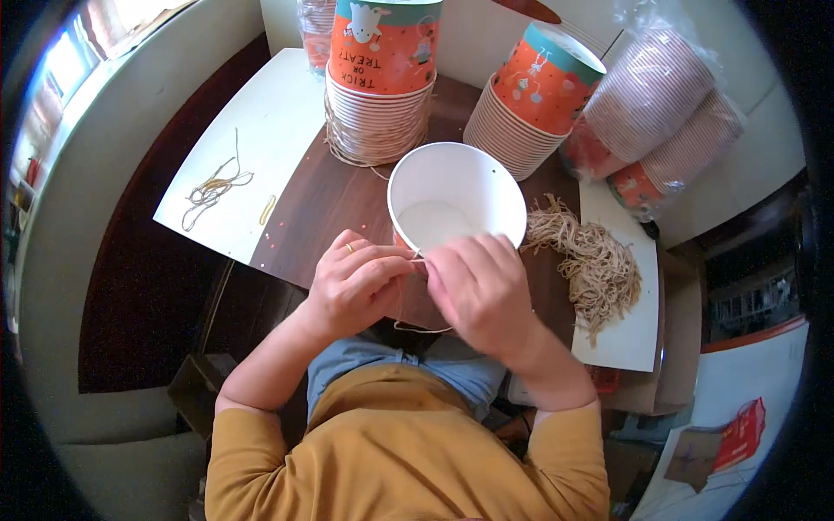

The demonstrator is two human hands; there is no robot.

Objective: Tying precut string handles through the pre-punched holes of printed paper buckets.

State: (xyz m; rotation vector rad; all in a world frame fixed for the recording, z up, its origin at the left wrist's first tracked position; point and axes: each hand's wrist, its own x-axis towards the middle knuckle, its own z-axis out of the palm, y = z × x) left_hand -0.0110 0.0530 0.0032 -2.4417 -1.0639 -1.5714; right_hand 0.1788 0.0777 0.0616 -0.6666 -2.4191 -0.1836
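A white-lined paper bucket [486, 178] stands at the table's front with its mouth tilted toward me. At its near rim, my left hand [358, 282] pinches a thin pale cord [418, 260] between thumb and fingers. My right hand [483, 293] is closed on the same cord just to the right, its fingertips close to my left ones. A loose length of the cord hangs below my hands toward my lap. My right hand hides part of the bucket's near rim, and whether the cord passes through the wall cannot be made out.
Behind stand two stacks of orange paper buckets, one left [382, 95] wound with cords, one right [532, 100]. Plastic-wrapped bucket stacks [651, 95] lean at the back right. A heap of beige cords [599, 269] lies right; a few loose cords [213, 191] lie left.
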